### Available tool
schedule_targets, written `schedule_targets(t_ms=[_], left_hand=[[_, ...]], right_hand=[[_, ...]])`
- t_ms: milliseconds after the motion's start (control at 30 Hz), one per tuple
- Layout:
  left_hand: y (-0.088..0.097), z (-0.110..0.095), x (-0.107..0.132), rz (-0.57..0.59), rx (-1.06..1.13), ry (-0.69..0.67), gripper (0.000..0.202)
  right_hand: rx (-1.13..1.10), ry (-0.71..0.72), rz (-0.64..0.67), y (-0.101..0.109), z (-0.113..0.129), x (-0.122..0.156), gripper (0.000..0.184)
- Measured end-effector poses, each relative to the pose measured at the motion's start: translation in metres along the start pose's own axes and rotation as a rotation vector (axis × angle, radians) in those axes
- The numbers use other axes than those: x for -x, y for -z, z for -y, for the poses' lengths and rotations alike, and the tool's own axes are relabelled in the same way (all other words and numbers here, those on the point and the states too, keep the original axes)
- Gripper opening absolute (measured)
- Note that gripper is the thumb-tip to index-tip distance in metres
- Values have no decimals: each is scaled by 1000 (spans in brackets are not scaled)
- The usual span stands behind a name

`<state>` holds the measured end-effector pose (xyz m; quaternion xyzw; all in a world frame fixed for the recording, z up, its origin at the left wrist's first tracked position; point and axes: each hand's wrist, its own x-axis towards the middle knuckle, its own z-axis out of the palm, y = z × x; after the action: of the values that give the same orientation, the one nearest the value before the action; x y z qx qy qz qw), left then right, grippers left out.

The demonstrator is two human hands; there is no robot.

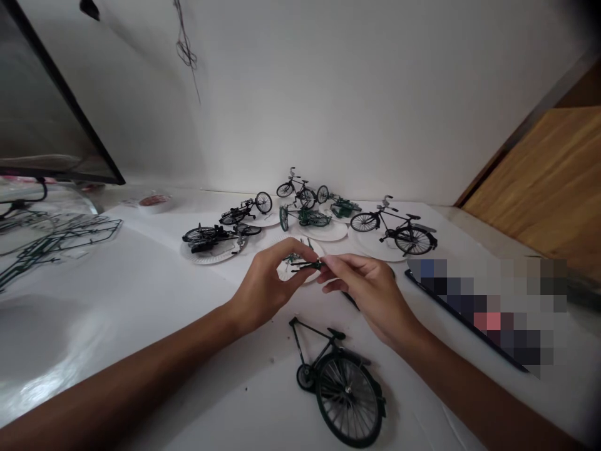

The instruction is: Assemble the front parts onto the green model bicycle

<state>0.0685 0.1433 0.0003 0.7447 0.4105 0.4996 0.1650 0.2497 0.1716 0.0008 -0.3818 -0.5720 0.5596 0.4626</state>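
Note:
Both my hands meet above a white paper plate that holds small dark green parts. My left hand (pixel 267 279) is closed, its thumb and fingertips pinching a small dark bicycle fork (pixel 303 265) whose thin prongs point left. At the fork's other end my right hand (pixel 366 285) pinches too, its fingertips partly covering that end. Nearer to me lies a partly built model bicycle (pixel 323 360), on its side on the white table, with frame, saddle, chainwheel and rear wheel but no front wheel.
Behind my hands, several model bicycles stand or lie on paper plates (pixel 213 257); one bicycle (pixel 394 232) stands upright at right. A blurred-out flat device (pixel 483 313) lies at right. Green part frames (pixel 61 247) and a monitor (pixel 42 94) are at left, near a small bowl (pixel 156 202).

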Motion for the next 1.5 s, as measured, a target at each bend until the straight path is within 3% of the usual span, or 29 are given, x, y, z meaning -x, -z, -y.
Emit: schedule_targets(t_ms=[400,600,733,1100,1500], left_hand=[[3,5,0,53,-122,-121,16],[2,6,2,10,-166,-92,18],[1,11,3,39,-163,-115,22],[0,12,2,41,-210,-163,23],[-4,13,6,10,-180,-82,33]], right_hand=[[-46,-53,31,5,-2,-4,23],[5,-17,17,5,-3,-5,22],[58,-2,13,5,-4,-6,20],[-19,-39,-2,2,-2,-3,20],[40,-18,-27,4,-4,-5,22]])
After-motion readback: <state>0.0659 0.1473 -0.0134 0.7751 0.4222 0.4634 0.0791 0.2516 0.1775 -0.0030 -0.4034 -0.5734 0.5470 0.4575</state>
